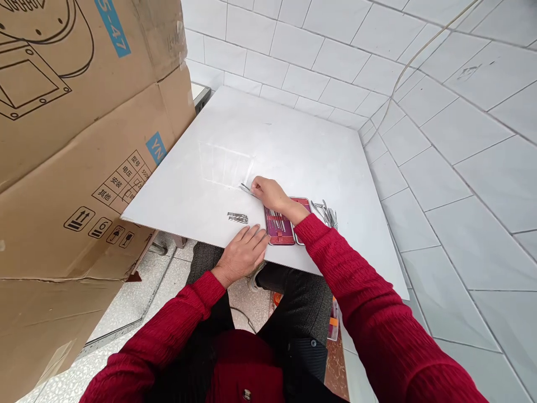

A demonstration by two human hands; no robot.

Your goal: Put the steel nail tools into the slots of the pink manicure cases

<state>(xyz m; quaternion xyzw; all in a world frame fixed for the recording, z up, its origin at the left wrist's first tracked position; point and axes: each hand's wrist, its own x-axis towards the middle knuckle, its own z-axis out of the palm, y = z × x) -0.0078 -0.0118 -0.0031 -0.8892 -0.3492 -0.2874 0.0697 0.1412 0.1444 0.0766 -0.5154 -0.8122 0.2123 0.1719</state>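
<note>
My right hand is closed in a pinch above the white table. A slim metal tool sticks out to the left of its fingertips; its exact kind is too small to tell. Under my right wrist lies an opened dark red manicure case, with several thin metal tools strapped inside. My left hand rests flat at the table's near edge, fingers stretched out, just left of the case. Beyond its fingers is a small stack of metal pieces. To the right of the case, several silver tools lie in a loose heap.
The white table reaches back to a tiled wall. Large cardboard boxes stand close along its left side. A thin cable hangs down the right wall. My legs are below the near edge.
</note>
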